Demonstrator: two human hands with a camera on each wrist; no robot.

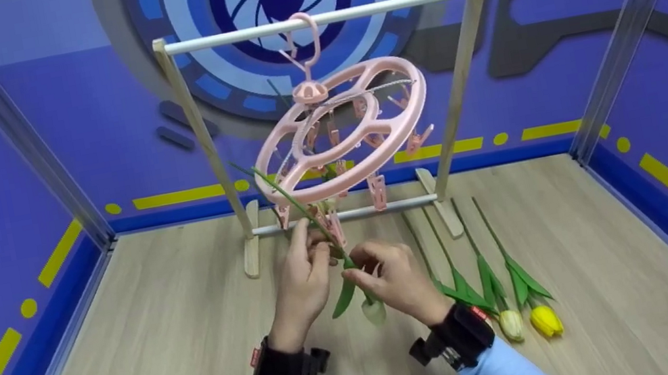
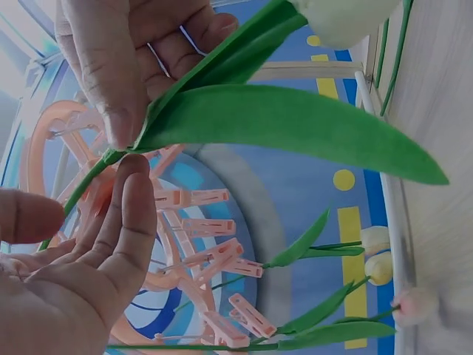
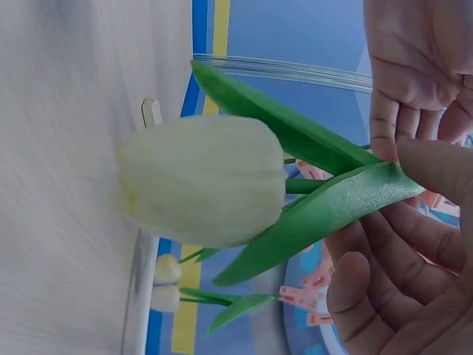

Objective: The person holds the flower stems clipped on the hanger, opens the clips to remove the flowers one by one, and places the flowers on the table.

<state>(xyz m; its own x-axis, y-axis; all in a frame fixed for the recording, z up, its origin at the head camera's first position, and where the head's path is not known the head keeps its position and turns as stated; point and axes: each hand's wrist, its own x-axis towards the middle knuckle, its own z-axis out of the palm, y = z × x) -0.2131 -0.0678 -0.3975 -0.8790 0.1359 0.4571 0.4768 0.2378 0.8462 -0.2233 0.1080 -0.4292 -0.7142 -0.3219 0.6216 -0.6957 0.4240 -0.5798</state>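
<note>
My right hand pinches a white tulip where its green leaves join the stem. The flower points down toward me, filling much of the right wrist view, and the stem slants up and away to the left. Beside that stem is my left hand, thumb and loosely bent fingers apart on either side of it. A pink clothespin hangs right at the left fingertips. Overhead tilts the pink round clip hanger. Several tulips hang from its clips in the left wrist view.
A wooden rack with a white top bar carries the hanger hook. On the table at right lie a yellow tulip, a white tulip and further stems, partly hidden by my right arm. Purple walls enclose the table.
</note>
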